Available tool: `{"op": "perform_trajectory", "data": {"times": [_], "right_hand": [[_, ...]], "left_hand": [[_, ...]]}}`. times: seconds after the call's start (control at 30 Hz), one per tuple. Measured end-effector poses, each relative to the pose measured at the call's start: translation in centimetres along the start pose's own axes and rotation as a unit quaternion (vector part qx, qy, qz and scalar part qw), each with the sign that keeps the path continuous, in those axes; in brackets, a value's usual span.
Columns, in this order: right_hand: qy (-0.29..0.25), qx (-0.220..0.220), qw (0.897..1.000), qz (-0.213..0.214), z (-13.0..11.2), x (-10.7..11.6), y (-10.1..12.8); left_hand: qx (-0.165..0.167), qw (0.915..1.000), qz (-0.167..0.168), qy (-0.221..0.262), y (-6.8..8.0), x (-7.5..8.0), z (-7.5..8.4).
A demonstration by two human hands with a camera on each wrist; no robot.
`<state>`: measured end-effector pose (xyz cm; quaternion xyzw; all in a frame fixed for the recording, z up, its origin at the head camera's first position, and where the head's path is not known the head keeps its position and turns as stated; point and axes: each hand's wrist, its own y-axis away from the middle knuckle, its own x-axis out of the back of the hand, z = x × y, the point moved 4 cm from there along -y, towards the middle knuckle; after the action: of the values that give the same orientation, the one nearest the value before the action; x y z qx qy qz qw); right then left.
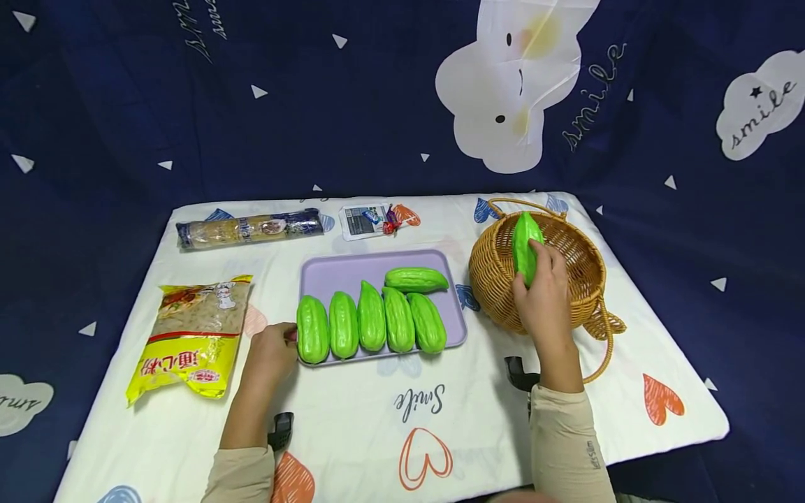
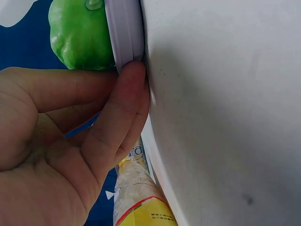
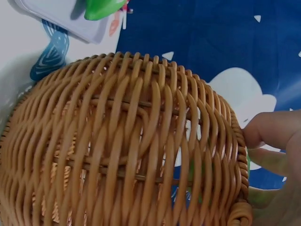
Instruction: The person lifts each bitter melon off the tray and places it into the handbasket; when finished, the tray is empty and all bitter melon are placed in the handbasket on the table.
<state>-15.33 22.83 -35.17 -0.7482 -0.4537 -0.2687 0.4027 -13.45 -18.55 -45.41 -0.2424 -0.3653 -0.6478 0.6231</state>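
Far left there's a yellow noodle bag (image 1: 191, 337) lying flat, untouched. The left hand (image 1: 272, 351) rests at the purple tray (image 1: 333, 274), straight fingertips pressed on its left edge, seemingly steadying it. Six green gourds (image 1: 371, 318) sit on that tray, five in a row, one crosswise behind. Over on the right, the right hand (image 1: 544, 290) is wrapped around another gourd (image 1: 525, 246), holding it upright over the wicker basket (image 1: 497, 279). Looks mid-transfer to me; either way, the next move needs a careful lift past the rim.
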Motion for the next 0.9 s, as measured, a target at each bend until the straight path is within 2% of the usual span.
{"op": "perform_trajectory", "data": {"times": [0.23,0.3,0.4,0.53,0.63,0.7,0.77,0.9], "right_hand": [[0.015,-0.012,0.999,-0.051,0.3,-0.3,0.0],[0.014,-0.010,0.998,-0.053,0.3,-0.3,0.0],[0.010,0.003,0.999,-0.032,0.1,-0.3,0.2],[-0.008,0.052,0.999,0.008,-1.0,-0.4,0.9],[-0.036,0.113,0.993,0.011,-2.6,-0.9,2.0],[-0.048,0.150,0.987,-0.019,-3.8,-1.8,2.9],[-0.040,0.179,0.980,-0.071,-4.8,-3.1,3.9],[0.020,0.194,0.963,-0.185,-5.6,-6.1,5.7]], "left_hand": [[0.003,1.0000,-0.004,-0.005,0.0,0.1,0.1],[0.004,1.0000,-0.006,-0.007,-0.1,0.1,0.1],[0.006,0.9999,-0.008,-0.009,-0.1,0.1,0.2],[0.008,0.9999,-0.010,-0.010,-0.1,0.2,0.4],[0.011,0.9998,-0.012,-0.010,0.0,0.2,0.4],[0.013,0.9998,-0.014,-0.009,0.0,0.2,0.5],[0.015,0.9998,-0.013,-0.008,0.0,0.2,0.5],[0.014,0.9999,-0.008,-0.003,0.1,0.1,0.5]]}}
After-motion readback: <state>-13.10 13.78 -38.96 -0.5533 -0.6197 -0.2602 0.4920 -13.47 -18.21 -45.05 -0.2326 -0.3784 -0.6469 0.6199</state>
